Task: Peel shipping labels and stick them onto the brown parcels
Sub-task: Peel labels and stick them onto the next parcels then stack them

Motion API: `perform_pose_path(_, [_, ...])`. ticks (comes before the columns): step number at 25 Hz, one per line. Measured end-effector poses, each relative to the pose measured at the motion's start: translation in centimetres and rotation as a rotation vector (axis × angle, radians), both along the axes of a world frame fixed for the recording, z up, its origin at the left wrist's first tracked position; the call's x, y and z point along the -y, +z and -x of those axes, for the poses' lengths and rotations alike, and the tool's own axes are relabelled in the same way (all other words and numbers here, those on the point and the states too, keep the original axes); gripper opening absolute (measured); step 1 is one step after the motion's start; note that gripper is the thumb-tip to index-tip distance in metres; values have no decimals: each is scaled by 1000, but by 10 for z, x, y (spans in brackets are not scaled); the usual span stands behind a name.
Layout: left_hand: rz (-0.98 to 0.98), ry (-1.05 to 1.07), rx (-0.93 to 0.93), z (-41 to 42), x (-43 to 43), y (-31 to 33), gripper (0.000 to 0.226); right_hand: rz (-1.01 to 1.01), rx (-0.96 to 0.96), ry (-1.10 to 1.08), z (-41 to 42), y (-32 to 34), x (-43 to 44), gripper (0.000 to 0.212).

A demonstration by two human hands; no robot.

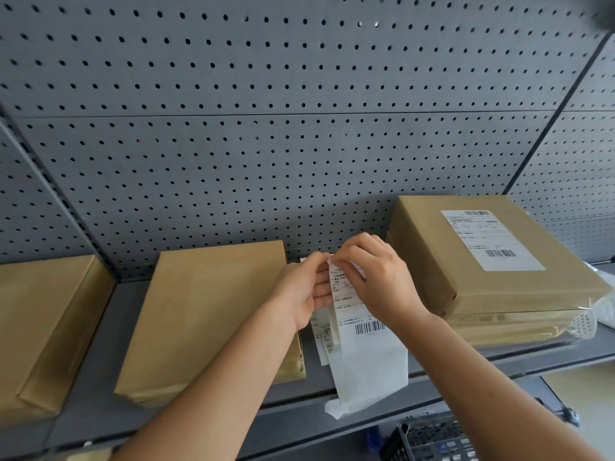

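1. Pinching the top edge of a white shipping label [362, 331], the left hand [303, 294] and right hand [379, 277] are meeting fingertip to fingertip.
2. The sheet is hanging down between them, over the near edge of a grey shelf [100, 394].
3. A plain brown parcel [213, 311] is lying just left; a labelled parcel [482, 261] is topping a stack at right.

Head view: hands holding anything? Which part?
Both hold the label sheet at its top end: left hand grips the upper left edge, right hand pinches the top corner.
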State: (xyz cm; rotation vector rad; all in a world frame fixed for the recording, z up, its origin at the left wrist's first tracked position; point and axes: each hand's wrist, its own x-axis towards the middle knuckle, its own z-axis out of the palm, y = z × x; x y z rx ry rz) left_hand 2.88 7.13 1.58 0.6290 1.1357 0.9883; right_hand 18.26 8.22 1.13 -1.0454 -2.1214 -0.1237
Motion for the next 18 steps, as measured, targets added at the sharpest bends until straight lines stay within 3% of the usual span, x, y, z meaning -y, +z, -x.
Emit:
perform_pose_path(4, [28, 48, 16, 2, -4, -1, 30, 54, -26, -25, -3, 2, 6, 6])
perform_pose_path(7, [5, -51, 99, 3, 0, 2, 43, 61, -26, -32, -6, 3, 8, 8])
perform_pose_path(13, [-24, -57, 3, -2, 5, 2, 23, 124, -47, -47, -10, 4, 16, 14])
perform_pose_path(18, [69, 29, -47, -2, 1, -2, 30, 187, -192, -95, -14, 15, 30, 11])
